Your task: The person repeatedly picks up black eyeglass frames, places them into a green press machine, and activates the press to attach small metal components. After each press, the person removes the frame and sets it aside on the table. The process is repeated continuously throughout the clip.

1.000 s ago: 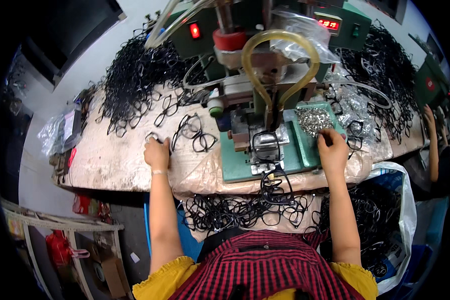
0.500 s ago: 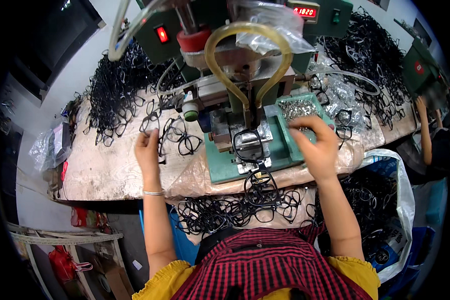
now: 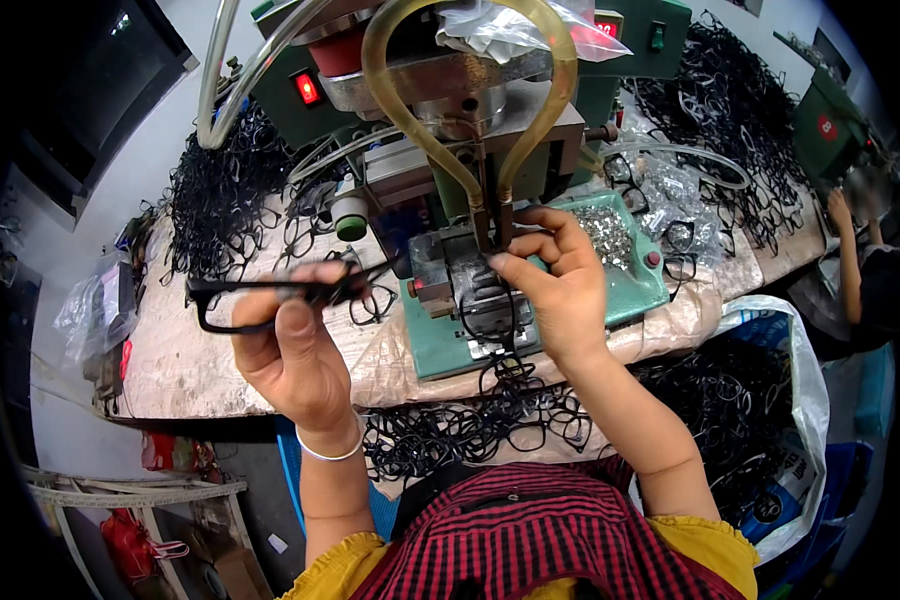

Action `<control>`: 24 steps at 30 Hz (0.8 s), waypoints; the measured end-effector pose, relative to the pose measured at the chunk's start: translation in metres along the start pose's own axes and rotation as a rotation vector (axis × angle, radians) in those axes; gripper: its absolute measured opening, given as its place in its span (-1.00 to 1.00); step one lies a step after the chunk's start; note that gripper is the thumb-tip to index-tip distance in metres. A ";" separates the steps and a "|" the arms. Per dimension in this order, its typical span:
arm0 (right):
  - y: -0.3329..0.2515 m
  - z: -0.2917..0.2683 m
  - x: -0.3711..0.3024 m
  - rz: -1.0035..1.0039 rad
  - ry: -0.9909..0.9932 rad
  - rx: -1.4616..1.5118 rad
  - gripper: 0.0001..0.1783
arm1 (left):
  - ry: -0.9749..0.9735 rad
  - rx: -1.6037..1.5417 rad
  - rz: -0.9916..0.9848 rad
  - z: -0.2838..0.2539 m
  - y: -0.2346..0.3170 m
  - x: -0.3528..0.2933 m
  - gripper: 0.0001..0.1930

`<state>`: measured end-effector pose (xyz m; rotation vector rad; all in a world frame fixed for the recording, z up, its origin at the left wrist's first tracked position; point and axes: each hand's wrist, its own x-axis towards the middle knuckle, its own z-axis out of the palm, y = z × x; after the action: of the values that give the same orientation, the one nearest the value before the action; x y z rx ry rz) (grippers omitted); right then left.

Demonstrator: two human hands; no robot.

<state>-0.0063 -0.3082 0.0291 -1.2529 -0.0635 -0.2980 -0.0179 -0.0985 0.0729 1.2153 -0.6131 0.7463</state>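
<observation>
My left hand (image 3: 295, 365) is closed on a black eyeglass frame (image 3: 232, 288), held up above the table left of a green press machine (image 3: 560, 110). Another black eyeglass frame (image 3: 515, 318) sits on the metal fixture (image 3: 462, 262) under the press head, its lower part hanging over the front edge. At this fixture my right hand (image 3: 562, 285) pinches thumb and forefinger together beside the brown tips of the tube loop (image 3: 374, 85). Whatever those fingers hold is too small or hidden to name.
Small shiny metal parts lie in a green tray (image 3: 652, 292) at the right. Black frames pile up at the back left (image 3: 220, 205), back right (image 3: 715, 100) and along the front edge (image 3: 430, 435). A white sack (image 3: 813, 400) holds more. Another person's arm (image 3: 850, 270) shows far right.
My left hand has picked up an eyeglass frame from the table and brought it nearer. My right hand has moved left from the parts tray to the fixture under the press head.
</observation>
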 end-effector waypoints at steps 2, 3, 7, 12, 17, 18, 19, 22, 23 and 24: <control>-0.004 0.011 -0.004 0.065 -0.006 0.166 -0.49 | -0.016 0.208 0.007 0.011 -0.004 0.016 -0.82; -0.012 0.012 -0.009 0.034 -0.016 0.076 -0.48 | 0.030 0.139 -0.086 0.009 -0.004 0.019 -0.81; -0.019 -0.014 -0.014 -0.102 -0.106 -0.224 -0.44 | -0.164 0.143 0.024 0.026 0.006 -0.006 -0.92; 0.023 -0.113 0.025 -0.285 0.290 -0.464 -0.50 | -0.692 0.498 0.234 0.033 -0.019 -0.038 -0.83; 0.019 -0.147 -0.014 -0.045 0.221 -0.975 -0.78 | -0.748 0.504 0.255 0.027 -0.029 -0.041 -0.80; 0.022 -0.144 -0.015 -0.045 0.193 -1.120 -0.80 | -0.734 0.526 0.278 0.025 -0.029 -0.039 -0.79; 0.025 -0.144 -0.015 -0.049 0.164 -1.265 -0.81 | -0.729 0.519 0.258 0.025 -0.027 -0.039 -0.79; 0.034 -0.136 -0.011 -0.242 0.183 -1.526 -0.88 | -0.694 0.556 0.215 0.026 -0.020 -0.048 -0.84; 0.036 -0.135 -0.007 -0.221 0.163 -1.556 -0.90 | -0.686 0.586 0.195 0.025 -0.019 -0.056 -0.78; 0.035 -0.129 -0.007 -0.193 0.153 -1.584 -0.90 | -0.620 0.566 0.144 0.026 -0.016 -0.067 -0.72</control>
<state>-0.0185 -0.4191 -0.0455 -2.7917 0.2395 -0.6585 -0.0478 -0.1382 0.0186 1.9731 -1.0464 0.6790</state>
